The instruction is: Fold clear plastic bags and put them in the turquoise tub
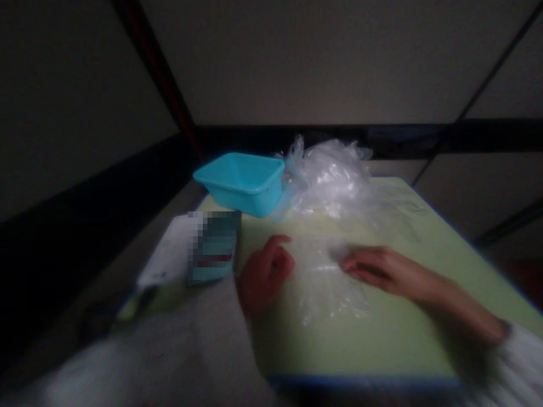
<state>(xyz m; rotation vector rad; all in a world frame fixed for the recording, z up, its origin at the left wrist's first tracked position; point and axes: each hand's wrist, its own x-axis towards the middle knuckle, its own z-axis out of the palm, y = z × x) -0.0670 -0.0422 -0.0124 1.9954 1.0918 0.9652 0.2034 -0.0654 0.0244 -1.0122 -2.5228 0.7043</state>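
A clear plastic bag (328, 282) lies flat and crinkled on the table between my two hands. My left hand (268, 274) is at its left edge, one finger stretched out and the others loosely curled, with a gap between them; I see nothing held there. On the right side, my right hand (377, 268) has its fingertips and thumb pinched together at the bag's edge. Motion blur softens the bag and the fingertips.
A turquoise plastic basin (254, 198) stands at the back left of the yellow-green table (365, 350). Beside it rises a heap of clear plastic bags (335, 175). On the left lie a pixelated flat item (215, 249) and a white sheet (172, 246). Walls enclose the back.
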